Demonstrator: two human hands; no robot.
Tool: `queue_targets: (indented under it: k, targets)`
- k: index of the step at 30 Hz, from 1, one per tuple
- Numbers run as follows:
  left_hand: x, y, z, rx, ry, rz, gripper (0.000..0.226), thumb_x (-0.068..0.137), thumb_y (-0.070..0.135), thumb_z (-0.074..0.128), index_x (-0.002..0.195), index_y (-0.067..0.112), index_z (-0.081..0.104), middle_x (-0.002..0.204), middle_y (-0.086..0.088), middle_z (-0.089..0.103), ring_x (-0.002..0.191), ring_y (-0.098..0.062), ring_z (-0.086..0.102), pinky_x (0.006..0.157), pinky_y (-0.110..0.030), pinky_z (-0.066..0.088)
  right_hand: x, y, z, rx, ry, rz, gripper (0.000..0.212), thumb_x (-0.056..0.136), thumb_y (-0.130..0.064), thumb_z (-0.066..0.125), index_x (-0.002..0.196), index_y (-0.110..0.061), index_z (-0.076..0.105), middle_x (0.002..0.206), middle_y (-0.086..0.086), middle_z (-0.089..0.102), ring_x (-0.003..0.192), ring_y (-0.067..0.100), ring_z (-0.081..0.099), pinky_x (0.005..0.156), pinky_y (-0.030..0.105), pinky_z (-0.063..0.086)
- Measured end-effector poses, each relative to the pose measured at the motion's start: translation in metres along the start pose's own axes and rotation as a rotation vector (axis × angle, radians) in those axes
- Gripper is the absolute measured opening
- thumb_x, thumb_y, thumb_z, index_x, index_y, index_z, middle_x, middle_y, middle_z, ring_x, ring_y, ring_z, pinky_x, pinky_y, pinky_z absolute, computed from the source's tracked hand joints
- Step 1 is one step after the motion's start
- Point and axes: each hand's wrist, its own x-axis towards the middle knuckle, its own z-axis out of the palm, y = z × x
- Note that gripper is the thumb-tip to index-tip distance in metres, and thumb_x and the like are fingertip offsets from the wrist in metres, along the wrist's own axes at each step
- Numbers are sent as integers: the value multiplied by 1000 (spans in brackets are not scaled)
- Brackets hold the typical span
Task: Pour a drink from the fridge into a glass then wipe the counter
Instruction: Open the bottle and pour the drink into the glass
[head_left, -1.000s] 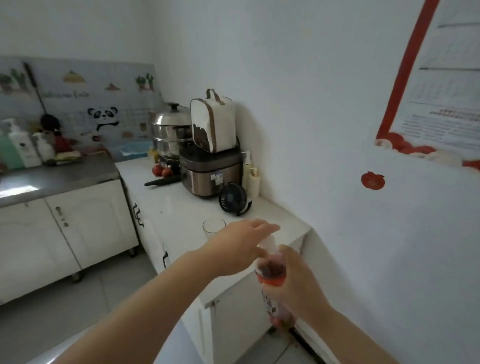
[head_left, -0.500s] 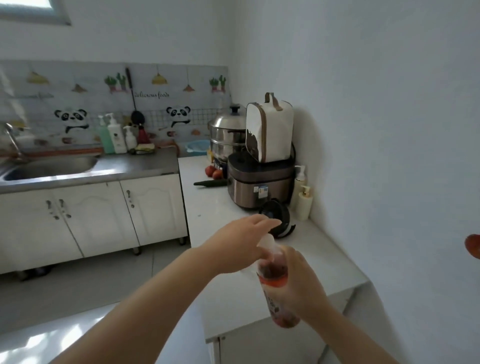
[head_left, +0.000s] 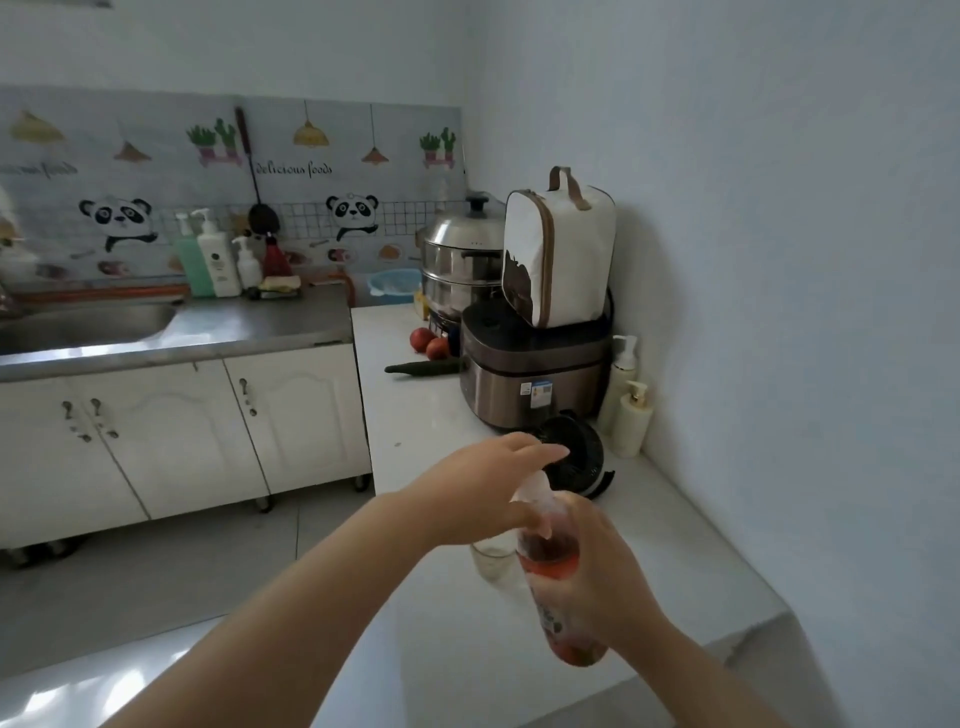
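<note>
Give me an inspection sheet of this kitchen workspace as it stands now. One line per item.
Surface: white counter, bare patches look dry; no spill seen.
Job's things: bottle with red drink, held above the counter; glass stands upright on the counter just left of the bottle and looks empty; no wiping cloth seen near it.
Clutter: small black fan, rice cooker with a white bag on top, steamer pot, two pump bottles, tomatoes, cucumber.
Grippers: left hand over the bottle's top; right hand gripping its body.
Cables: nothing seen.
Surroundings: steel sink, white cabinets, panda backsplash.
</note>
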Motion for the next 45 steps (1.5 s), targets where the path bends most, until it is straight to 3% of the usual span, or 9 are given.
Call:
queue_targets:
  k: [3, 5, 9, 12, 18, 20, 23, 31, 45]
  targets:
    - [19, -25, -5, 54, 5, 67, 56, 89, 9, 59, 137, 33, 43, 141, 9, 44, 125, -13, 46, 102, -28, 43, 22, 4, 7, -41, 13, 22, 74, 63, -33, 77, 124, -37, 36, 115, -9, 49, 98, 6, 51, 79, 13, 37]
    - [29, -34, -7, 112, 2, 72, 49, 90, 7, 56, 133, 30, 48, 136, 6, 48, 122, -14, 48, 101, -30, 45, 30, 5, 9, -63, 8, 28, 74, 65, -31, 77, 124, -39, 35, 115, -9, 46, 97, 6, 49, 73, 10, 35]
    - [49, -48, -9, 173, -16, 33, 31, 94, 31, 49, 121, 18, 57, 120, -3, 57, 110, -20, 54, 93, -39, 49, 46, 8, 17, -89, 7, 46, 70, 66, -30, 75, 123, -39, 35, 113, -8, 45, 95, 7, 50, 67, 5, 34]
    - [61, -57, -6, 166, -41, -34, 42, 90, 51, 47, 109, 16, 61, 106, -3, 59, 97, -19, 56, 87, -39, 51, 53, 15, 21, -114, 8, 57, 69, 66, -32, 75, 123, -39, 36, 114, -8, 46, 95, 7, 51, 69, 6, 35]
    - [73, -71, 1, 45, -41, -30, 39, 88, 47, 53, 115, 18, 58, 110, 0, 58, 101, -16, 54, 89, -33, 49, 69, 27, 24, -134, -26, 76, 69, 67, -37, 75, 122, -42, 34, 111, -10, 44, 95, 8, 50, 77, 16, 40]
    - [74, -74, 2, -29, 44, -59, 37, 89, 48, 52, 112, 20, 58, 103, 3, 56, 96, -15, 53, 83, -29, 48, 74, 31, 23, -127, -38, 75, 70, 67, -38, 74, 124, -41, 33, 111, -11, 43, 95, 8, 50, 77, 16, 39]
    - [73, -87, 4, -84, 149, -144, 40, 89, 48, 51, 117, 20, 56, 107, 2, 59, 93, -13, 53, 82, -29, 47, 83, 39, 18, -133, -73, 95, 74, 68, -38, 74, 128, -40, 31, 111, -10, 43, 93, 10, 50, 78, 19, 41]
    - [62, -120, 43, 2, 54, -356, 47, 88, 54, 50, 118, 19, 56, 111, 0, 60, 101, -19, 56, 84, -33, 48, 94, 62, -3, -392, -324, 111, 88, 68, -35, 69, 139, -39, 17, 110, -9, 33, 95, 13, 44, 75, 24, 41]
    - [50, -128, 106, -68, -31, -453, 42, 89, 49, 52, 121, 21, 55, 116, -2, 60, 105, -23, 57, 84, -32, 44, 102, 86, 1, -713, -574, 68, 75, 71, -29, 64, 136, -30, 26, 122, 4, 40, 112, 25, 43, 79, 35, 49]
